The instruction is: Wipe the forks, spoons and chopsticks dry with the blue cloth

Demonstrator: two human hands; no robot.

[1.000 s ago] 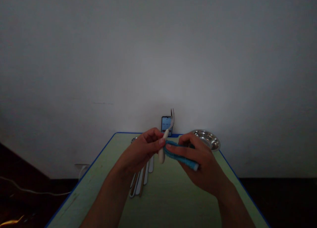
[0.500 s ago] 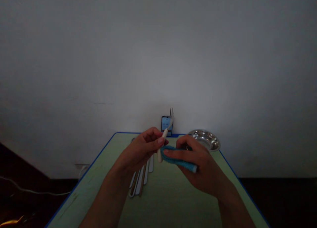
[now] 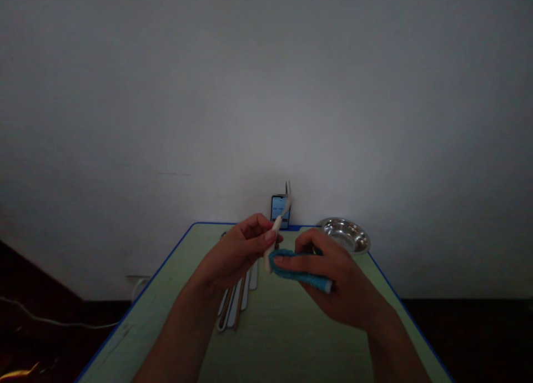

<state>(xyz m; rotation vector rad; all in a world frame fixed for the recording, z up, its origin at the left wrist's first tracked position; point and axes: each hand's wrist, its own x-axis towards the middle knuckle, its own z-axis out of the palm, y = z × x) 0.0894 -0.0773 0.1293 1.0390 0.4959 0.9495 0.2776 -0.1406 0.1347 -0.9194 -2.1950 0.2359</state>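
My left hand pinches the fork mid-handle; my right hand clamps the blue cloth against its near end. I should press evenly.

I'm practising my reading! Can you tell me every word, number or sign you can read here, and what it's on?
Phone screen: small lines of text, too small and blurred to read; the fork covers part of it.
Fork, blue cloth and metal bowl: no writing that I can make out.
So there are no words, brands or numbers I can quote for you.
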